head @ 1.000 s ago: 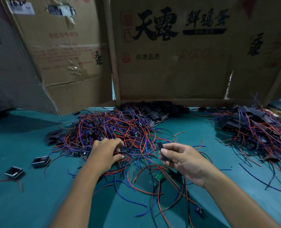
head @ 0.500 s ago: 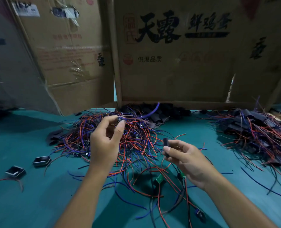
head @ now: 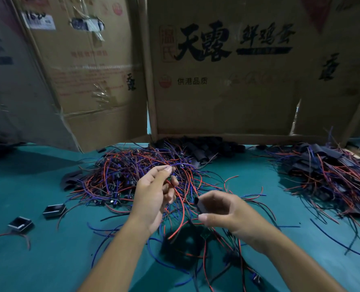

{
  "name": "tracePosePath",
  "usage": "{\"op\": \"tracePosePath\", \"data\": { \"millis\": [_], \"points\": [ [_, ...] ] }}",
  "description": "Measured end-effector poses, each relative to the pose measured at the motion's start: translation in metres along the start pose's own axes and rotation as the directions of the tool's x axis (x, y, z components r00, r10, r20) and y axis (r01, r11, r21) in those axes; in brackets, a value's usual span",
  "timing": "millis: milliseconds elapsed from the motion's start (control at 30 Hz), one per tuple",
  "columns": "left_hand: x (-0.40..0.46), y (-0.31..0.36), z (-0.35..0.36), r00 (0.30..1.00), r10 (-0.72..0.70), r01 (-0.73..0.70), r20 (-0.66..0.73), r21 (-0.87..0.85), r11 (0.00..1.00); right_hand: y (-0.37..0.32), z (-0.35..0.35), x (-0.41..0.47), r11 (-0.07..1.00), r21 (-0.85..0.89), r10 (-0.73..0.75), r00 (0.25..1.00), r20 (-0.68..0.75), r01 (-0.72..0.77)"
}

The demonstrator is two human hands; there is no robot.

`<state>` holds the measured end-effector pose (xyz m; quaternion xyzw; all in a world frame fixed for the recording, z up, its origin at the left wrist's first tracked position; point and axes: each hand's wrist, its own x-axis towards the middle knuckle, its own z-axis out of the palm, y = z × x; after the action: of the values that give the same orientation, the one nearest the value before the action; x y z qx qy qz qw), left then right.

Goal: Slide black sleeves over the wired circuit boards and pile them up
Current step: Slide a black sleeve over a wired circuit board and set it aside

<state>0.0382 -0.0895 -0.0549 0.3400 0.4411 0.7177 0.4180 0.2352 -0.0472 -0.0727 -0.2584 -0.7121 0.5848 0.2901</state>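
Your hands above the wire tangle on the table [head: 38,260].
Left hand [head: 153,197] pinches one red-and-purple wired board [head: 172,178]; right hand [head: 221,209] grips one flat black sleeve [head: 198,204]. Two sleeved pieces [head: 54,210] lie left.

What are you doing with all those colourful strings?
They are wires on small circuit boards. The left hand pinches one wired board lifted from the big tangle on the green table. The right hand holds a black sleeve, not yet slid over the board. Sleeved ones lie piled at the right.
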Motion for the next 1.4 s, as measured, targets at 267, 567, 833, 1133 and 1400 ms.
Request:
{"op": "tracePosePath", "data": {
  "millis": [267, 567, 833, 1133, 1400],
  "points": [
    [0.002, 0.004, 0.002, 0.997, 0.057, -0.065, -0.050, -0.189, 0.980, -0.005, -0.005, 0.000, 0.998, -0.008, 0.060, 0.997, -0.042, -0.061],
    [0.009, 0.018, -0.007, 0.970, 0.204, -0.241, -0.136, -0.373, 0.896, 0.001, 0.031, -0.004, 0.975, 0.086, 0.202, 0.979, 0.031, -0.204],
    [0.010, 0.019, -0.011, 0.990, 0.070, -0.123, -0.120, -0.526, 0.842, -0.003, 0.045, -0.008, 0.848, 0.463, 0.159, 0.957, 0.242, -0.258],
    [0.004, 0.021, -0.007, 0.985, 0.145, -0.171, -0.094, -0.419, 0.892, -0.006, 0.046, -0.008, 0.879, 0.436, 0.124, 0.975, 0.182, -0.193],
    [0.002, 0.020, -0.003, 0.977, 0.200, -0.212, -0.070, -0.327, 0.921, -0.010, 0.044, -0.007, 0.907, 0.388, 0.123, 0.983, 0.134, -0.166]
  ]
}}
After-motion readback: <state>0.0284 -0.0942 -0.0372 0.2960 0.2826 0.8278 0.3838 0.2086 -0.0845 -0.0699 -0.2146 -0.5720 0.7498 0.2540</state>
